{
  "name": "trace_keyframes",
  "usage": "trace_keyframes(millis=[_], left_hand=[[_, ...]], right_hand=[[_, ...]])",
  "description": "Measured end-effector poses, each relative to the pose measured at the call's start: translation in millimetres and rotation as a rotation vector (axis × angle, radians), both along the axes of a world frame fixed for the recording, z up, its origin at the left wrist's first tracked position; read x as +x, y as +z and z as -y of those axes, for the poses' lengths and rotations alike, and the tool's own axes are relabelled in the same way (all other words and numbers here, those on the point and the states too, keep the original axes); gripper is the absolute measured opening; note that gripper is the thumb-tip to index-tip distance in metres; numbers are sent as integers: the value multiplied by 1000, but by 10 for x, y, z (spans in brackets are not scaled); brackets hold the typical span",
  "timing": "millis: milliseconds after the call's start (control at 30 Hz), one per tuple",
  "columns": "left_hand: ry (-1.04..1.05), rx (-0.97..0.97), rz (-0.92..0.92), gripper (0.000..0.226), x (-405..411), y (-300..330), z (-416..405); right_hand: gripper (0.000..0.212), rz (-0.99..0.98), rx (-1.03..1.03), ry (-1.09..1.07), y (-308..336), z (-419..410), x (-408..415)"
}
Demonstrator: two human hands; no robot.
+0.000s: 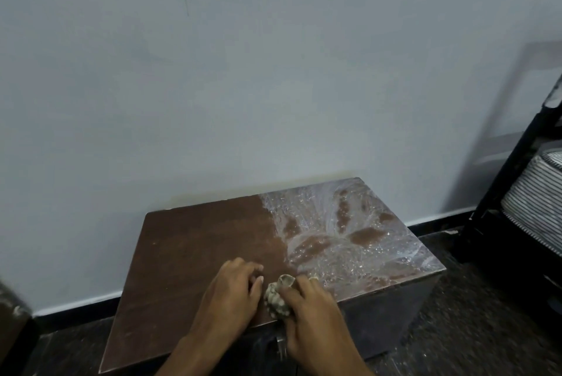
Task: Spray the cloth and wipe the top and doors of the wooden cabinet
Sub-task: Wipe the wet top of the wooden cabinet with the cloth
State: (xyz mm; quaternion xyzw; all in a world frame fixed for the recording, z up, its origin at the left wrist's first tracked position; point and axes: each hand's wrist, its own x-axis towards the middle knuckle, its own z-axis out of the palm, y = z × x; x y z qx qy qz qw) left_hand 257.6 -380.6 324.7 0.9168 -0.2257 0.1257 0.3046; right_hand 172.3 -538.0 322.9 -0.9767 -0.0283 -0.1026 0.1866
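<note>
Pale grey wall (243, 71) behind, dark speckled floor (471, 330) below. Low brown wooden cabinet (188, 254), long axis running left to right along the wall, top smooth and dry on the left, filmed with white streaks and glistening droplets on the right. Right hand (313, 311), grip curled round a bunched, nubbly beige cloth (276, 296) at the front edge. Left hand (234, 293) flat on the top just beside it, fingers loosely bent, holding nothing.

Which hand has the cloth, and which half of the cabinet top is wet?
The right hand grips the bunched cloth; the left hand rests bare on the cabinet top. The right half shows wet streaks; the left half looks dry.
</note>
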Motion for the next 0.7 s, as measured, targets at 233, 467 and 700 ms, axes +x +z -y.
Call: trace_keyframes(millis=[233,467,700], left_hand=[[-17,89,-1,34,169,38,34],[-12,102,40,32,396,24,97],[27,160,90,30,615,75,146]], right_hand=[[42,11,19,-90,179,28,462],[47,13,-13,-34,10,144,493],[41,-15,14,-88,143,121,1520]])
